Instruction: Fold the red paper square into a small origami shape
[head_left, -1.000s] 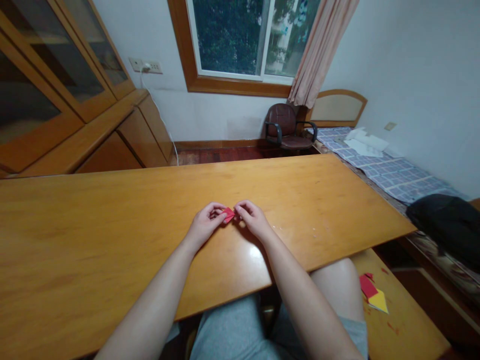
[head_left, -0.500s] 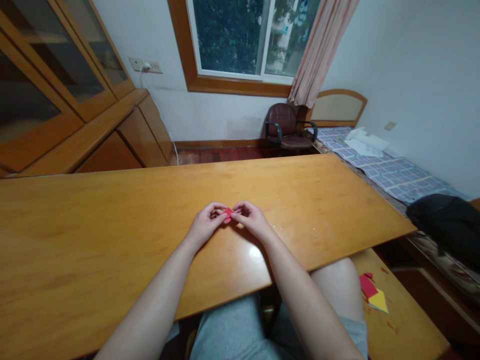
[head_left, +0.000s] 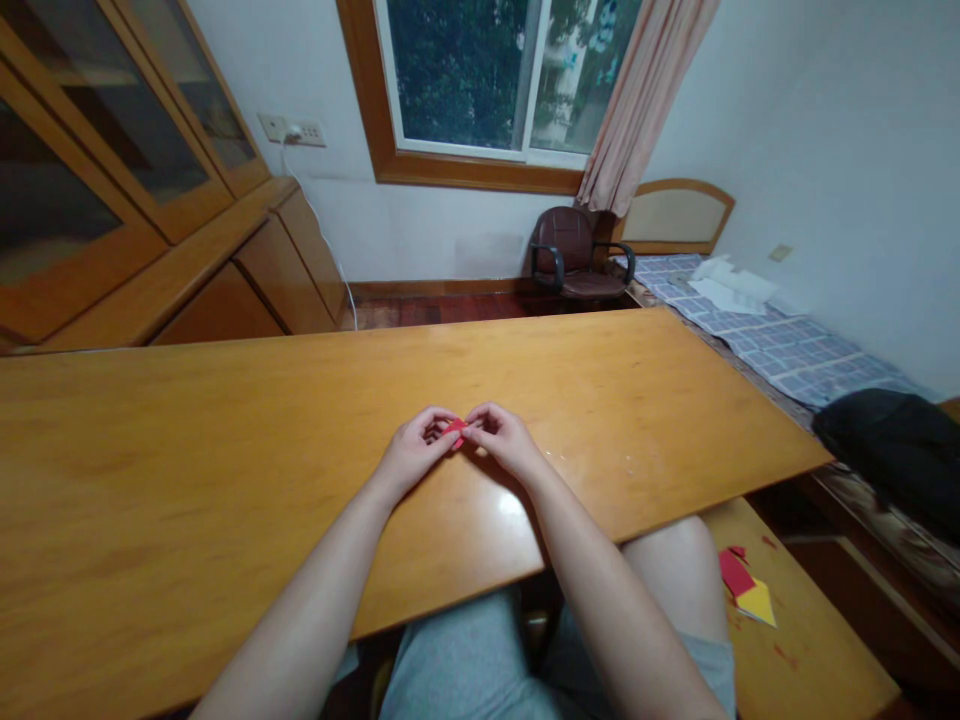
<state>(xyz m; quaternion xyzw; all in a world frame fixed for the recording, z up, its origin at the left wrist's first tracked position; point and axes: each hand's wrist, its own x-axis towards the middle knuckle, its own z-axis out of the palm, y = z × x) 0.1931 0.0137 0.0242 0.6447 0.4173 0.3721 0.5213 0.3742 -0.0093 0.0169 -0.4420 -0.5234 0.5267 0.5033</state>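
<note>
A small piece of folded red paper [head_left: 454,430] is pinched between my two hands, just above the wooden table [head_left: 225,450]. My left hand [head_left: 415,443] grips its left side, with the thumb in front and the fingers curled behind. From the right, my right hand [head_left: 501,435] holds the other edge between thumb and fingertips. A trace of yellow shows at the paper's upper edge. The fingers hide much of the paper, so its exact folds cannot be made out.
Tiny pale scraps [head_left: 630,464] lie on the table right of my hands. On a lower wooden bench [head_left: 825,650] at right are red paper [head_left: 736,573] and yellow paper [head_left: 757,603]. A black bag [head_left: 892,450] rests on the bed [head_left: 795,350]. An armchair [head_left: 570,250] stands beyond the table.
The red paper has tilted between my fingers, so less of its face shows and some yellow appears at its top. My hands stay almost in place.
</note>
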